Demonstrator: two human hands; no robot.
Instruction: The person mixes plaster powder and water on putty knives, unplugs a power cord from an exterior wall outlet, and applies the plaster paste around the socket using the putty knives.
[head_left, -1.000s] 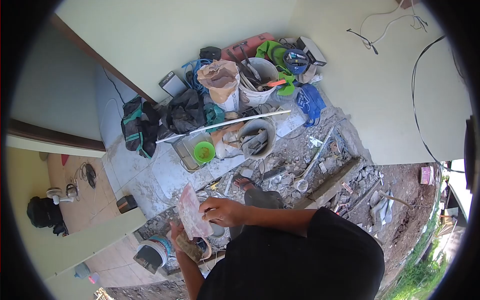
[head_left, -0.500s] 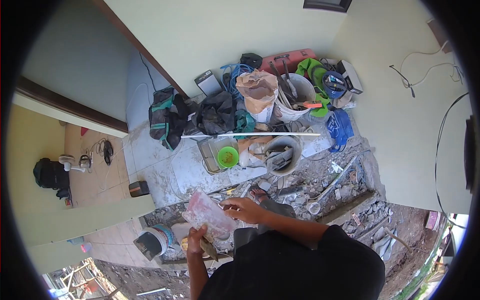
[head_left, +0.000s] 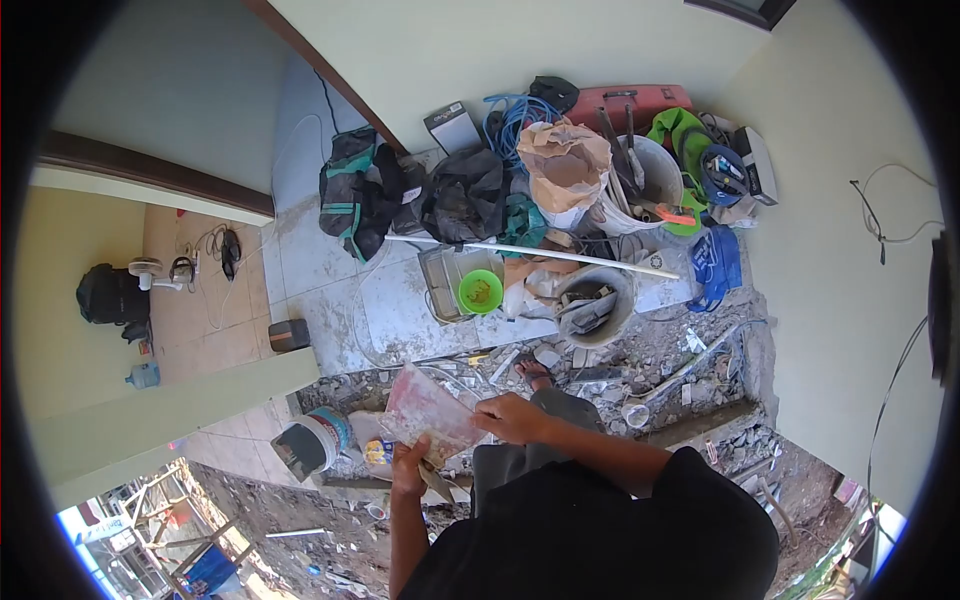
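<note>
A flat pinkish-white board (head_left: 428, 408), smeared with pale residue, is held tilted in front of my body. My left hand (head_left: 408, 466) grips its lower edge, thumb on the upper face. Below that hand a greyish-brown flat piece (head_left: 436, 484) sticks out; I cannot tell whether it is held too. My right hand (head_left: 510, 418) is curled at the board's right edge, its fingertips against it. Under the board lies rubble, and a tipped white bucket (head_left: 325, 438) is to the left of it.
Broken concrete (head_left: 690, 375) covers the ground around my foot (head_left: 533, 372). Beyond it, on the tiles, are a grey bucket of tools (head_left: 618, 325), a green bowl (head_left: 481, 291), a long white pole (head_left: 560, 255), black bags (head_left: 465, 195) and a red case (head_left: 640, 100). A trench edge (head_left: 700, 425) runs right.
The camera view has turned, so the room's things appear farther right. My right fingers, earlier stretched over the board's upper right side, are now curled at its right edge. The left hand keeps its grip.
</note>
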